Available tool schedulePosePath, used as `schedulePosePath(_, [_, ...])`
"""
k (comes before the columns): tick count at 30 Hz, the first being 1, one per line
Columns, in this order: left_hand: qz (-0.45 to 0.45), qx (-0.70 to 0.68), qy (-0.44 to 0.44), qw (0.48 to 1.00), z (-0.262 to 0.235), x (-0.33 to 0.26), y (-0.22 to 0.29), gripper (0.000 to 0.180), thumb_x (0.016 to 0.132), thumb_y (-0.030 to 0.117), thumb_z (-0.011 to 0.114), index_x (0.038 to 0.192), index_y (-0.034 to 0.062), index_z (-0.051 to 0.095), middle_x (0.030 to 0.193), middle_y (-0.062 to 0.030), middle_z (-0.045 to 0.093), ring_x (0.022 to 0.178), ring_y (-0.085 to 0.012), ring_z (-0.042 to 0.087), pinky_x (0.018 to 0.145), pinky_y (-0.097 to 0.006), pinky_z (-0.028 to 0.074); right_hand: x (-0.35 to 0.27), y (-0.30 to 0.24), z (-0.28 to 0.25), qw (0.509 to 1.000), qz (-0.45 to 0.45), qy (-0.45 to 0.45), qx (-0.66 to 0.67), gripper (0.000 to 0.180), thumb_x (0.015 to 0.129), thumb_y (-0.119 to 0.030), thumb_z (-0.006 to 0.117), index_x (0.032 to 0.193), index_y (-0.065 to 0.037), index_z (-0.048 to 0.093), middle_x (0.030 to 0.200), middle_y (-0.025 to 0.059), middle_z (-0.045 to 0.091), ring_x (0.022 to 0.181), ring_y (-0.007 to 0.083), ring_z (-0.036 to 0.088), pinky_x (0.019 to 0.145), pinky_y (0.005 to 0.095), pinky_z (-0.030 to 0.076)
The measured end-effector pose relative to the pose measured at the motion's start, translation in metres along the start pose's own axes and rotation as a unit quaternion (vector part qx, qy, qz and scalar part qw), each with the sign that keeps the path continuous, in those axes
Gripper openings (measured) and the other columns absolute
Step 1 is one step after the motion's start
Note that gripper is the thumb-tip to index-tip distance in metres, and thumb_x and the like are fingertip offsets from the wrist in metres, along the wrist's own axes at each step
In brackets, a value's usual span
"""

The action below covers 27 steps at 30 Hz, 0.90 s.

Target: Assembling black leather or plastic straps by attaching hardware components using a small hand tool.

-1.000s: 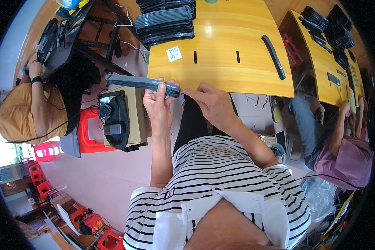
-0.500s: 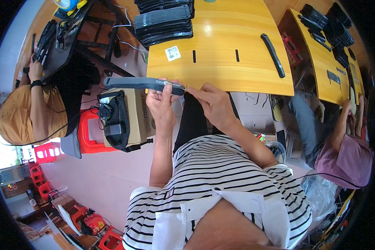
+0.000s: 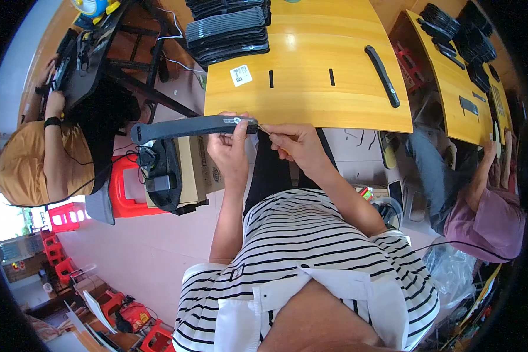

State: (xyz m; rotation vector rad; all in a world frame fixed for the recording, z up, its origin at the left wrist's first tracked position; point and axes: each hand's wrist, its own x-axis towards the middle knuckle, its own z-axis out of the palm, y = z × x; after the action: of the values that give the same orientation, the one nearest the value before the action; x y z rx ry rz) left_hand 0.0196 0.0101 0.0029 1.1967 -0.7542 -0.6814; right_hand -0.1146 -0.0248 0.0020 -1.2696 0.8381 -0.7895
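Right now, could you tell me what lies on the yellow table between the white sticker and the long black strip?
In the head view, only two short dark slots in the yellow table lie between the white sticker and the long black strip.

Left hand (image 3: 232, 149): closed round the right end of a long dark grey curved strip (image 3: 190, 128), held level just in front of the yellow table (image 3: 311, 100). Right hand (image 3: 296, 144): fingertips pinched at the strip's end, touching it. On the table: one black strip (image 3: 382, 76) lying alone, a stack of dark strips (image 3: 227, 32) at the far left corner, a white label (image 3: 241, 75). Below the held strip: cardboard box (image 3: 196, 170) on a red stool (image 3: 126, 193). People seated on either side.
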Motion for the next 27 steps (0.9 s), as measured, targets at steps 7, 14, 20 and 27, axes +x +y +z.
schedulePosePath(7, [0.014,0.016,-0.022,1.000,-0.004,0.004,0.006,0.019,0.084,0.002,0.057,0.101,-0.0008,0.049,0.093,-0.0116,0.062,0.082,-0.0112,0.061,0.067,-0.021,0.050,-0.003,-0.002,0.007,0.920,-0.232,0.097,-0.301,0.036,0.080,0.002,0.053,0.112,-0.012,0.060,0.067,0.0069,0.049,0.056,0.0179,0.051,0.051,0.0268,0.043])
schedulePosePath(14, [-0.125,-0.070,-0.094,0.985,-0.013,0.013,0.010,0.018,0.085,0.010,0.057,0.099,0.0005,0.051,0.087,-0.0084,0.062,0.075,-0.0102,0.061,0.062,-0.020,0.050,-0.005,-0.017,-0.006,0.860,-0.263,0.024,-0.437,0.042,0.073,0.001,0.055,0.112,-0.015,0.059,0.070,0.0109,0.047,0.061,0.0241,0.054,0.054,0.0337,0.046])
schedulePosePath(20, [-0.057,0.042,-0.044,0.996,-0.001,0.009,0.014,0.016,0.084,0.008,0.057,0.098,0.0009,0.052,0.084,-0.0053,0.061,0.073,-0.0086,0.060,0.061,-0.020,0.050,0.003,0.005,-0.001,0.906,-0.266,0.079,-0.319,0.043,0.073,0.002,0.055,0.112,-0.016,0.059,0.072,0.0117,0.048,0.062,0.0256,0.053,0.054,0.0346,0.046])
schedulePosePath(27, [-0.206,-0.127,-0.163,0.957,-0.017,0.025,0.007,0.018,0.085,0.012,0.057,0.099,0.0013,0.053,0.083,-0.0069,0.062,0.072,-0.0117,0.063,0.060,-0.026,0.055,-0.007,-0.010,-0.005,0.903,-0.244,0.036,-0.351,0.041,0.075,0.004,0.054,0.112,-0.014,0.059,0.070,0.0105,0.045,0.061,0.0240,0.050,0.057,0.0315,0.043])
